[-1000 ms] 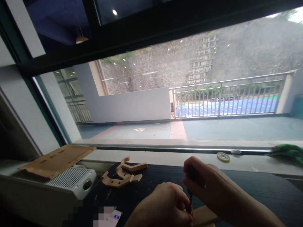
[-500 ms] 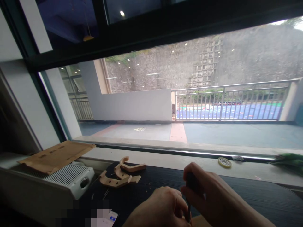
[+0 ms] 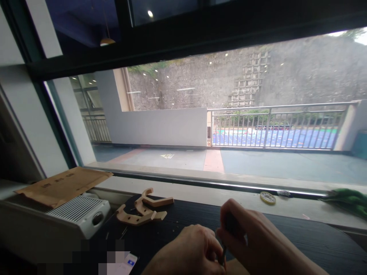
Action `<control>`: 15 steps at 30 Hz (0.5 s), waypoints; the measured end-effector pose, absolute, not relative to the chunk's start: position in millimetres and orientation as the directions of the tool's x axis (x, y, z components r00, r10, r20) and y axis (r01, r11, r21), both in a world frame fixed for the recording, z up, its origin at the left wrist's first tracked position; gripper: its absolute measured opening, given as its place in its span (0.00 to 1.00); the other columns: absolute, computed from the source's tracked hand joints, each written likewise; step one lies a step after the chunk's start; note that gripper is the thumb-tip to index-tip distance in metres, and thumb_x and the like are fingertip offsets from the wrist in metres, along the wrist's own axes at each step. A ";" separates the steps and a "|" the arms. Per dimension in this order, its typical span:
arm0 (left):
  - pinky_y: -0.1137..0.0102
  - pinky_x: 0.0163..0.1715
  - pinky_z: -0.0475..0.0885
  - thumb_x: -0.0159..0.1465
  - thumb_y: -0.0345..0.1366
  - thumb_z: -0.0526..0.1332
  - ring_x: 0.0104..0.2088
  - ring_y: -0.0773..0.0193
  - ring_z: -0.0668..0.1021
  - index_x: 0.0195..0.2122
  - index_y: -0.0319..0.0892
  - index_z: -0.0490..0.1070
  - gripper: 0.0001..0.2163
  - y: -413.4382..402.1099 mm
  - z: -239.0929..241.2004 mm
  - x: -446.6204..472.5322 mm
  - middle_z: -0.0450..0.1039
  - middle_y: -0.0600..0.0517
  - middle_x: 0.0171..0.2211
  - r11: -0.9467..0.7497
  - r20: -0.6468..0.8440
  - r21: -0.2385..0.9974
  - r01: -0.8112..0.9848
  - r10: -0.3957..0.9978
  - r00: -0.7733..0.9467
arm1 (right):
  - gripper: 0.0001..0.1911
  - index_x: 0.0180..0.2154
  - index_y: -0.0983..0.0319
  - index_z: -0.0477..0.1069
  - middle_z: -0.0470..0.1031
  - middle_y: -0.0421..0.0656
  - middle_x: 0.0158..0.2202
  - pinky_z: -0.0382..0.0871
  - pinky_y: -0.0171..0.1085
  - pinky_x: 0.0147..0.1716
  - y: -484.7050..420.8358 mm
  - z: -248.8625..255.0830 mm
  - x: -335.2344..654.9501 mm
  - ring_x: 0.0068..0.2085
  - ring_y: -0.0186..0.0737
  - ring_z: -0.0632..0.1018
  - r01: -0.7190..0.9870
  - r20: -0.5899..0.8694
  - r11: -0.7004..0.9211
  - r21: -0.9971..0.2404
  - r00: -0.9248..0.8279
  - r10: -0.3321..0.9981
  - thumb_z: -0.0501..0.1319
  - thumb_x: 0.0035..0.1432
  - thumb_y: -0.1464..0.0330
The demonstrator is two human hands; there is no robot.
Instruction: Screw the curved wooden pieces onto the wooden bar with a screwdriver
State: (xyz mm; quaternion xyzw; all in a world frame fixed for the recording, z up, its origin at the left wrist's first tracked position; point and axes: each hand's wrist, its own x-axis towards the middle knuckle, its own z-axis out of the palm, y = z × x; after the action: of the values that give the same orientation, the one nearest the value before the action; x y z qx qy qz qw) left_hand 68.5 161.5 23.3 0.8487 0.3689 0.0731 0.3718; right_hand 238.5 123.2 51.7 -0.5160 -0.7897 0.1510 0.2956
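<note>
My right hand [image 3: 242, 227] is wrapped round the dark handle of a screwdriver [image 3: 231, 224]. The screwdriver stands nearly upright, its thin metal shaft pointing down. My left hand [image 3: 189, 248] is closed beside the lower shaft, fingers curled near the tip; what they grip is hidden. Under the shaft, between both hands, a small bit of a tan, wood-coloured piece [image 3: 234, 268] shows at the bottom edge. To the left on the dark table lie curved wooden hook-shaped pieces [image 3: 134, 219] with drilled holes, close together.
The dark table [image 3: 286, 233] meets a pale window sill. Left of it stand a white heater-like box [image 3: 83, 214] and a brown paper envelope [image 3: 65, 185]. A phone [image 3: 130, 262] lies near the front. A yellow-rimmed disc [image 3: 268, 198] and green cloth-like material [image 3: 348, 200] rest on the sill.
The view has shifted slightly, so most things near me appear a little further left. Both hands keep their places around the screwdriver, with the same grip.
</note>
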 end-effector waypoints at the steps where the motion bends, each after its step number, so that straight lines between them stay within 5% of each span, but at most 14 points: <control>1: 0.79 0.23 0.61 0.52 0.33 0.62 0.27 0.69 0.72 0.31 0.44 0.79 0.08 162.6 21.5 68.2 0.74 0.57 0.27 -0.465 -0.138 0.683 0.564 0.676 0.724 | 0.04 0.29 0.59 0.59 0.66 0.34 0.20 0.53 0.31 0.20 124.9 49.5 238.8 0.21 0.31 0.63 0.754 0.324 0.400 -0.521 -0.259 0.910 0.54 0.54 0.70; 10: 0.78 0.21 0.59 0.51 0.32 0.63 0.23 0.72 0.68 0.27 0.42 0.78 0.05 154.5 41.3 68.9 0.68 0.58 0.21 -0.414 -0.171 0.685 0.600 0.708 0.685 | 0.07 0.34 0.58 0.61 0.70 0.35 0.24 0.54 0.31 0.21 119.6 55.6 230.6 0.22 0.32 0.67 0.721 0.300 0.439 -0.536 -0.324 0.897 0.53 0.52 0.74; 15: 0.78 0.23 0.61 0.51 0.33 0.63 0.25 0.69 0.71 0.28 0.43 0.79 0.06 156.8 37.9 70.5 0.73 0.57 0.23 -0.419 -0.181 0.676 0.606 0.703 0.688 | 0.03 0.33 0.58 0.60 0.67 0.35 0.20 0.52 0.32 0.21 126.4 48.6 231.0 0.20 0.33 0.64 0.765 0.331 0.408 -0.498 -0.267 0.905 0.52 0.55 0.72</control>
State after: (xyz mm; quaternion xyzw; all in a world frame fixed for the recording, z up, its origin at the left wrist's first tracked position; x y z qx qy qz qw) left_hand 70.5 156.8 37.9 0.8399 0.3895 0.0649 0.3722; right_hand 231.0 126.4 48.6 -0.5308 -0.7867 0.1202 0.2913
